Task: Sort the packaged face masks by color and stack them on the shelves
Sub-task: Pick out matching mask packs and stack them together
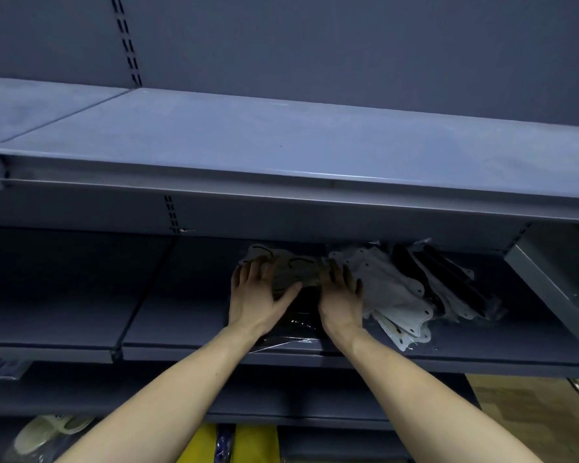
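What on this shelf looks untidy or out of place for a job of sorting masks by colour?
The loose heap of packaged white and black masks to the right of the right hand is fanned out crookedly, colours mixed, some packets overhanging others. Both hands, the left hand included, rest on the grey-and-black stack between them.

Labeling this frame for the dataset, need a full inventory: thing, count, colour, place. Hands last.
upper shelf: one, grey-blue, across the top, bare where visible
middle shelf: one, dark grey-blue, holds the masks
grey mask stack: one stack, count unclear, grey-beige, middle shelf, under both hands
black mask pack: at least one, black in clear wrap, between the wrists at the shelf edge
mixed mask pile: one loose pile, white and black, right of the hands
sandal: one, pale, bottom left, below the shelves
yellow packs: two, yellow, bottom centre
left hand: flat on the grey stack
right hand: flat on the stack's right side
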Motion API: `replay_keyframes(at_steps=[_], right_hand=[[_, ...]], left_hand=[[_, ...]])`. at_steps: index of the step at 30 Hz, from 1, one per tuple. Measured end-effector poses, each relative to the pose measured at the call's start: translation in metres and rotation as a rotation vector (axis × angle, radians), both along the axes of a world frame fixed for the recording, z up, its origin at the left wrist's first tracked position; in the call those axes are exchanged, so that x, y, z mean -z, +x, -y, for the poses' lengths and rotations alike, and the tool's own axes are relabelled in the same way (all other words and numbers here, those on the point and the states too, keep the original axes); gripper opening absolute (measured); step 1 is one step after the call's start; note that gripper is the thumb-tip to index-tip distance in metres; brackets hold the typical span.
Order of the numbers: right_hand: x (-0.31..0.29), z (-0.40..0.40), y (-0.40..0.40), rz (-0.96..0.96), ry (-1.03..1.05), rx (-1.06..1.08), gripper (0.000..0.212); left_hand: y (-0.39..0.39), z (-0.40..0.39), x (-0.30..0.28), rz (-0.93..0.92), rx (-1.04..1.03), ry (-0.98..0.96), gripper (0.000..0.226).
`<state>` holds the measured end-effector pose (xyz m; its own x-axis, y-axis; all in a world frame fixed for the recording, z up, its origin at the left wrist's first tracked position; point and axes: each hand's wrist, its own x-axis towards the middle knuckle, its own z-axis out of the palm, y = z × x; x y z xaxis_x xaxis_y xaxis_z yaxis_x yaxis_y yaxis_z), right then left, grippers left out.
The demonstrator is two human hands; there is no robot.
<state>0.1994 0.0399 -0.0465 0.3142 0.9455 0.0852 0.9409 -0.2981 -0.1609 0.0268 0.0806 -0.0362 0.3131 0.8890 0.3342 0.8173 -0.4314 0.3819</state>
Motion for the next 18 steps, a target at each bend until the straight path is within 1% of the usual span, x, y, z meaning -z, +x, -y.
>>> replay_keyframes(at_steps=[2,3,4,7,8,10,12,15,18], right_hand=[[-0.002,-0.006,-0.004,-0.029,-0.024,0.012,0.069],[-0.003,-0.009,-0.006,-0.043,-0.022,0.016,0.072],[-0.005,-0.013,-0.007,-0.063,-0.014,0.016,0.076],[-0.006,-0.03,-0.013,-0.12,0.008,-0.007,0.082],[-0.005,-0.034,-0.016,-0.128,0.005,-0.008,0.083],[-0.002,-0.043,-0.021,-0.136,0.015,0.004,0.082],[0.002,-0.052,-0.023,-0.167,0.05,0.004,0.074],[0.012,-0.064,-0.025,-0.158,0.071,-0.031,0.053],[0.018,-0.067,-0.028,-0.214,0.007,-0.022,0.041]], left_hand=[[-0.007,-0.01,0.006,-0.067,0.005,-0.046,0.089],[-0.01,-0.016,0.009,-0.095,0.002,-0.054,0.089],[-0.012,-0.023,0.012,-0.114,-0.004,-0.059,0.085],[-0.017,-0.043,0.016,-0.17,-0.047,-0.076,0.062],[-0.019,-0.049,0.017,-0.191,-0.061,-0.09,0.058],[-0.021,-0.06,0.015,-0.203,-0.089,-0.139,0.059],[-0.02,-0.071,0.012,-0.191,-0.092,-0.224,0.07],[-0.019,-0.087,0.014,-0.186,-0.045,-0.326,0.083],[-0.02,-0.105,0.024,-0.195,0.068,-0.321,0.078]])
